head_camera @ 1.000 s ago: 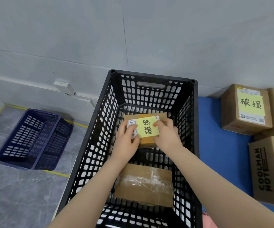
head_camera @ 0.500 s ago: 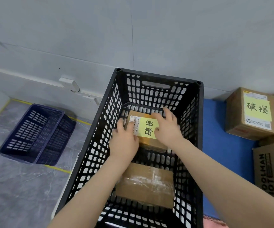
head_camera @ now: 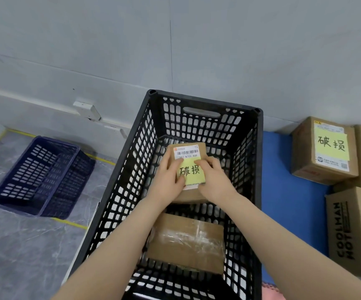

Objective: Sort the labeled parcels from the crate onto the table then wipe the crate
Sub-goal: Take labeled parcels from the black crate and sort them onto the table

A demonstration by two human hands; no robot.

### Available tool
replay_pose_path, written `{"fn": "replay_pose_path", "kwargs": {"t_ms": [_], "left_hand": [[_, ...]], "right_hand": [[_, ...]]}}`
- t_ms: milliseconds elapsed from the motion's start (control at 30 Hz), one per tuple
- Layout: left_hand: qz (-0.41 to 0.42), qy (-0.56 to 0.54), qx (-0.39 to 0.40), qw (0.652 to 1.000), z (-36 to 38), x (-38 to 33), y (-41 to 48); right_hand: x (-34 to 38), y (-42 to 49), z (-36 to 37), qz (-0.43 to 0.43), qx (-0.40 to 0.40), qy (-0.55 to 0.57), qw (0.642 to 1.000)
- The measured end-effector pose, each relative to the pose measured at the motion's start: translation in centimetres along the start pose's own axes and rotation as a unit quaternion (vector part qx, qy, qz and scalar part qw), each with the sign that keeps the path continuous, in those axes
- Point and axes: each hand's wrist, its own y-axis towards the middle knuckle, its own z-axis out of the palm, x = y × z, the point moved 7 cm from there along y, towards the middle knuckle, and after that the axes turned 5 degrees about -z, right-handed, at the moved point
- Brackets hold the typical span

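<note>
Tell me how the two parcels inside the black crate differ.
The far parcel is gripped by the left hand and right hand; the near parcel lies untouched on the crate floor. The far parcel shows a barcode label and a yellow handwritten note; the near parcel shows no label on its visible face. The near parcel is wrapped in shiny clear tape; no such tape shows on the far parcel. Both are brown cardboard.

Parts covered by hands or cropped by the frame

The sides of the small brown cardboard parcel (head_camera: 189, 197) are hidden under the gripping left hand (head_camera: 166, 180) and right hand (head_camera: 215, 180). The fine print on its white barcode label (head_camera: 187, 152) cannot be read. The black perforated plastic crate (head_camera: 119, 191), a pink object (head_camera: 271, 291) and the brown cardboard box printed COOLMAN (head_camera: 352, 230) are cut off by the edges.
</note>
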Motion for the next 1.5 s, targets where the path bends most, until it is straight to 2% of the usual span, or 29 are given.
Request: {"fn": "replay_pose_path", "kwargs": {"t_ms": [133, 267, 533, 767, 933, 1100, 1200, 1367, 1500], "left_hand": [[-0.011, -0.037, 0.055, 0.998, 0.9, 1.0, -1.4], [0.007, -0.014, 0.032, 0.999, 0.5, -0.3, -1.8], [0.081, 0.060, -0.065, 0.993, -5.3, -5.9, -3.4], [0.195, 0.101, -0.160, 0.962, -11.9, -14.7, -8.3], [0.252, 0.095, -0.178, 0.947, -12.0, -22.2, -11.7], [0.290, 0.076, -0.127, 0.946, -5.7, -29.4, -14.1], [0.304, 0.071, -0.074, 0.947, -0.5, -31.3, -15.0], [0.221, 0.058, 0.049, 0.972, 7.4, -29.8, -13.8], [0.164, 0.051, 0.100, 0.980, 10.9, -28.6, -12.1]], "right_hand": [[0.9, 0.4, 0.7, -0.037, 0.034, 0.010, 0.999], [0.8, 0.0, 0.7, -0.026, 0.031, 0.034, 0.999], [3.4, -4.3, -5.3, -0.115, -0.125, 0.046, 0.984], [6.9, -11.0, -12.0, -0.197, -0.227, 0.072, 0.951], [5.5, -17.8, -17.1, -0.196, -0.308, 0.071, 0.928], [-1.4, -25.3, -20.3, -0.135, -0.364, 0.056, 0.920], [-6.1, -28.5, -20.0, -0.092, -0.364, 0.065, 0.925], [-12.7, -27.9, -16.5, -0.004, -0.270, 0.054, 0.961], [-15.3, -25.8, -14.9, 0.018, -0.193, 0.022, 0.981]]}}
